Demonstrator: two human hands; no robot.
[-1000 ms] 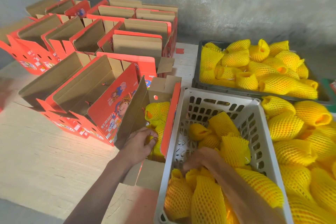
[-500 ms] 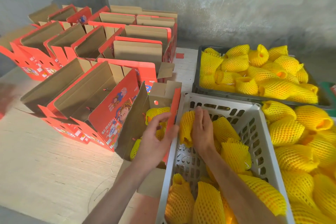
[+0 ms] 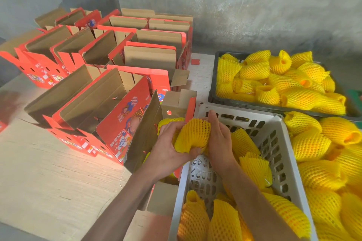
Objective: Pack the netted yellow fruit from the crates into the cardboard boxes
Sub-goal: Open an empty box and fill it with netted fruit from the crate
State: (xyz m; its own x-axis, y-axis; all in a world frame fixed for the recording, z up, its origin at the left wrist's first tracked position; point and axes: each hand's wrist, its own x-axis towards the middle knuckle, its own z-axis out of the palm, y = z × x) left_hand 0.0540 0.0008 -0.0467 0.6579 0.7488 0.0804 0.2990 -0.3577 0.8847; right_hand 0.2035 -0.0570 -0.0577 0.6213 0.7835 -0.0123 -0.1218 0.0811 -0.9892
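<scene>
A yellow netted fruit [image 3: 193, 136] is held between both hands above the rim where the white crate [image 3: 278, 143] meets the open cardboard box [image 3: 177, 103]. My left hand [image 3: 168, 150] cups it from the left and below, thumb curled under it. My right hand [image 3: 218, 139] presses its right side with fingers extended. The box holds netted fruit [image 3: 170, 121], mostly hidden by my hands. More netted fruit [image 3: 252, 166] lies in the white crate.
Several red cardboard boxes [image 3: 101, 101] stand open at left and behind. A dark crate [image 3: 278, 78] full of netted fruit sits at the back right. A further heap of netted fruit [image 3: 329, 162] lies at far right. Wooden tabletop [image 3: 49, 178] lies at left.
My right hand lifted a netted fruit out of the white crate and carried it left. My left hand rose from the box and now holds the same fruit.
</scene>
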